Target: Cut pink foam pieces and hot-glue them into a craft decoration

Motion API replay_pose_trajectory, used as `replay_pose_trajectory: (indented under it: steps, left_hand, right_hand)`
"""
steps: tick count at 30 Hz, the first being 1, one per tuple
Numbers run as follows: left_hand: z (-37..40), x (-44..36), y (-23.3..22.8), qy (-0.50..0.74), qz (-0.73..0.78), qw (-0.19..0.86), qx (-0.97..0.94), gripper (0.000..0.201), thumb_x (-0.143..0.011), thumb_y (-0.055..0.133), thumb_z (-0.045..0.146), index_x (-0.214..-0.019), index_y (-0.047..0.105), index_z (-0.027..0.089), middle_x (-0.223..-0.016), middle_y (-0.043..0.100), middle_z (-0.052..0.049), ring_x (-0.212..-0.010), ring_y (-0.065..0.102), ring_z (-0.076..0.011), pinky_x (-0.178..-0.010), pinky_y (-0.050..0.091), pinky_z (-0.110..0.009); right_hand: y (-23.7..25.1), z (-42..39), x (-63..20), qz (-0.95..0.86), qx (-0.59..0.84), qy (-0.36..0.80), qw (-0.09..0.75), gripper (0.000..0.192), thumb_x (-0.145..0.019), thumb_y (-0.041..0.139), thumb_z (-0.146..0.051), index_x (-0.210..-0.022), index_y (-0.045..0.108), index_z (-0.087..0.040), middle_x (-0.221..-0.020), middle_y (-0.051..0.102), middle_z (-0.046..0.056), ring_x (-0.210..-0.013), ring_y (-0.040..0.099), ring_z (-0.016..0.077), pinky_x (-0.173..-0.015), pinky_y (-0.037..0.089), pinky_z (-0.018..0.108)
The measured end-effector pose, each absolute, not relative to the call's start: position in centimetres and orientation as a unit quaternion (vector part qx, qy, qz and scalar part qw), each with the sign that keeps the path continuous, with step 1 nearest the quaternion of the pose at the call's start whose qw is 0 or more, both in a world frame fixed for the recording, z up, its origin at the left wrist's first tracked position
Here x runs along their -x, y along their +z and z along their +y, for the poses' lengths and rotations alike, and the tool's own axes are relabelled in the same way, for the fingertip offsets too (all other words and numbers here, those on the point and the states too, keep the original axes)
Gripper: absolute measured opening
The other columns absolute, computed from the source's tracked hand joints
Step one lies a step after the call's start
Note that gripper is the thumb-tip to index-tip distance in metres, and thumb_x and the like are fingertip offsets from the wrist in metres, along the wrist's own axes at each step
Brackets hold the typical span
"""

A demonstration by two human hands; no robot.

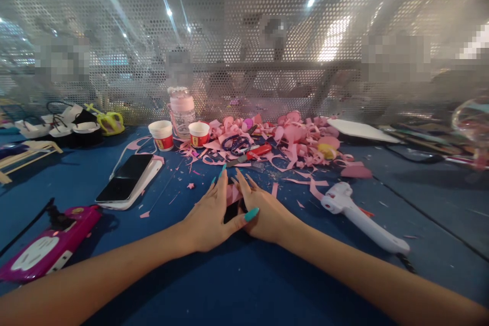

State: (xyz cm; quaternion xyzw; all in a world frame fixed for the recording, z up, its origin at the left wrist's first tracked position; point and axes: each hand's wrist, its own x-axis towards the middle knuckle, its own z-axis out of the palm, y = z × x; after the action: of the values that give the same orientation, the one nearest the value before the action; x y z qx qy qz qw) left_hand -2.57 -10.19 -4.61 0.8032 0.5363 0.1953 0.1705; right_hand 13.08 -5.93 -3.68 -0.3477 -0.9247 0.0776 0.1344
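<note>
Hands cupped over a small item, near centre of the counter point(240, 285).
Left hand point(207, 215) and right hand point(265, 214) meet, fingers extended, left thumb lapping the right hand — whether either pinches cannot be told. The pink-and-dark item point(234, 193) lies between and beneath them, mostly hidden. Judged as steadying work: even pressure from both sides would serve best — fingertips kept clear of the red-handled blade point(259, 151) just beyond, on the far side.
</note>
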Motion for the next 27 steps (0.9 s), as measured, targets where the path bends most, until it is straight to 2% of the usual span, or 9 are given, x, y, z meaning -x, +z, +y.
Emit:
replay_pose_trajectory:
  steps: [5,11,15,21,27]
  left_hand:
    - [-10.17,2.63,-4.8,0.217,0.526,0.184,-0.801,0.087,-0.082,0.032,0.057,-0.135,-0.019,0.011,-0.143,0.016,-0.02,-0.132,0.013,-0.0272,-0.104,0.021,-0.048]
    - [-10.25,2.6,-4.61,0.205,0.532,0.178,-0.802,0.087,-0.082,0.032,0.057,-0.136,-0.017,0.01,-0.142,0.018,-0.018,-0.132,0.012,-0.0275,-0.104,0.021,-0.047]
    - [-10.3,2.44,-4.43,0.19,0.526,0.155,-0.814,0.085,-0.082,0.03,0.057,-0.137,-0.013,0.009,-0.142,0.02,-0.018,-0.132,0.015,-0.0263,-0.105,0.02,-0.046]
    - [-10.33,2.22,-4.36,0.168,0.524,0.122,-0.826,0.082,-0.082,0.029,0.058,-0.138,-0.004,0.007,-0.143,0.016,-0.018,-0.132,0.015,-0.0236,-0.107,0.017,-0.043]
    - [-10.35,2.23,-4.1,0.151,0.522,0.103,-0.833,0.086,-0.079,0.03,0.062,-0.138,0.003,0.007,-0.143,0.013,-0.018,-0.132,0.012,-0.0276,-0.107,0.013,-0.045]
  right_hand:
    - [-3.95,-5.9,-13.23,-0.92,0.348,0.113,0.142,0.085,-0.064,0.041,-0.012,-0.136,-0.001,0.002,-0.108,0.058,0.021,-0.109,0.051,0.0286,-0.094,0.035,0.049]
    - [-4.24,-5.83,-13.3,-0.922,0.332,0.109,0.168,0.085,-0.064,0.042,-0.011,-0.137,-0.001,-0.002,-0.119,0.051,0.022,-0.107,0.052,0.0281,-0.097,0.031,0.051]
    - [-4.26,-5.82,-13.25,-0.924,0.338,0.101,0.147,0.085,-0.064,0.042,-0.011,-0.136,-0.001,0.001,-0.118,0.052,0.022,-0.107,0.052,0.0259,-0.102,0.027,0.047]
    - [-3.94,-6.01,-13.05,-0.925,0.348,0.082,0.129,0.087,-0.061,0.042,-0.012,-0.136,0.001,0.002,-0.108,0.059,0.019,-0.111,0.049,0.0251,-0.103,0.025,0.045]
    - [-4.01,-6.0,-13.02,-0.927,0.349,0.053,0.127,0.083,-0.061,0.041,-0.014,-0.134,0.008,0.007,-0.111,0.057,0.02,-0.109,0.05,0.0241,-0.105,0.021,0.042]
